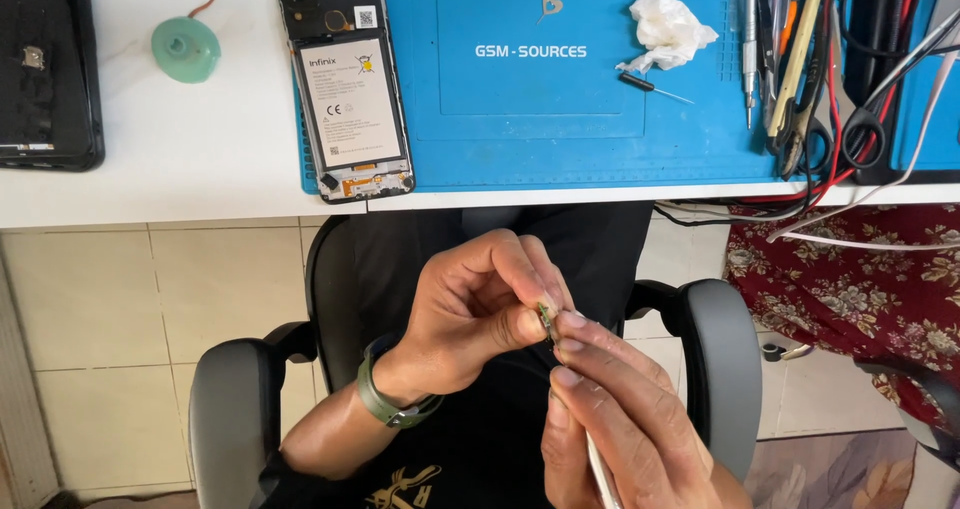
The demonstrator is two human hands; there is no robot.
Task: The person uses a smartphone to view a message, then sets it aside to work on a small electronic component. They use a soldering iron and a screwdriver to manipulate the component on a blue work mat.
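Here, both hands' grip pinches a small flat metallic part (547,319).

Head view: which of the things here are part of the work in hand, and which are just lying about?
In the work:
- left hand, pinching a small part
- right hand, holding a slim white tool at that part
- opened phone on the blue mat, probably its source

Lying about:
- crumpled tissue
- green disc
- screwdrivers and tweezers
- dark device
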